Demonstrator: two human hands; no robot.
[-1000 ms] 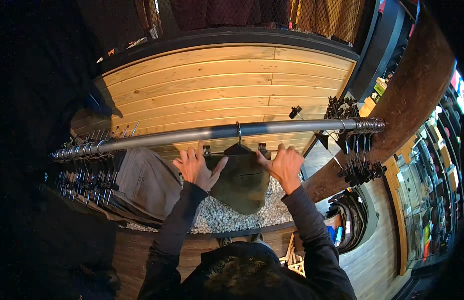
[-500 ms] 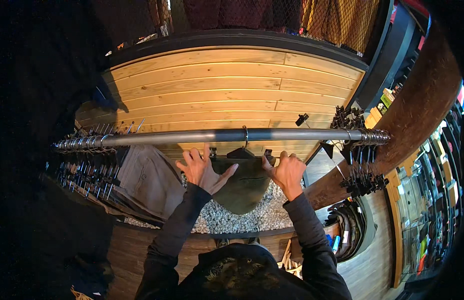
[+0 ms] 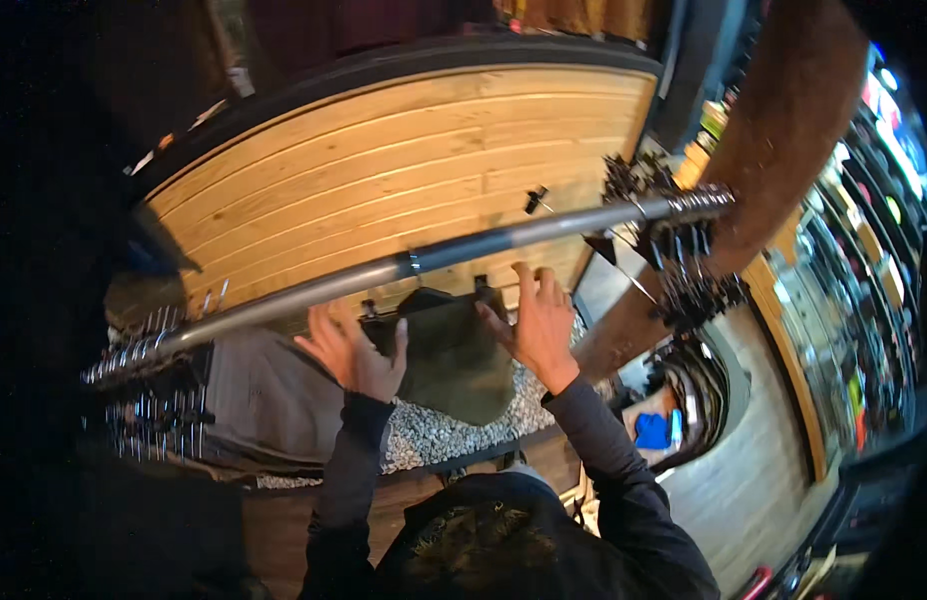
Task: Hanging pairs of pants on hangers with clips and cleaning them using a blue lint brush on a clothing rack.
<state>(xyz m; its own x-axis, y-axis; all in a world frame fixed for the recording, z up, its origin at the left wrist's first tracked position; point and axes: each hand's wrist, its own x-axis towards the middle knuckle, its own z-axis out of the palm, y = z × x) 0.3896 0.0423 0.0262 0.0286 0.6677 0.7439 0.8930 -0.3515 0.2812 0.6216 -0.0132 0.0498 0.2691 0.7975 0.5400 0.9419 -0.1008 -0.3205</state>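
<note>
A dark olive garment, probably trousers (image 3: 454,365), hangs from a black clip hanger (image 3: 424,298) hooked over the metal rail (image 3: 514,236). To its left is my left hand (image 3: 359,355), fingers spread and thumb up near the garment's edge, holding nothing. My right hand (image 3: 544,332) is at the other side with its fingers apart and raised. Its thumb lies by the garment's upper right corner, just below the right clip; whether it touches is unclear through the blur. Brown-grey trousers (image 3: 269,390) hang on the rail left of my left hand.
Several hangers crowd the rail's left end (image 3: 159,400), and empty black clip hangers (image 3: 699,270) bunch at the right by a thick brown post (image 3: 799,110). Behind stands a wooden plank panel (image 3: 384,150). Grey pebbles (image 3: 434,440) lie below. Right of them is a rounded bin of dark garments (image 3: 699,400).
The view has tilted, so the rail now slants up to the right. My right fingers have straightened upward near the right clip. My left hand remains spread beside the garment.
</note>
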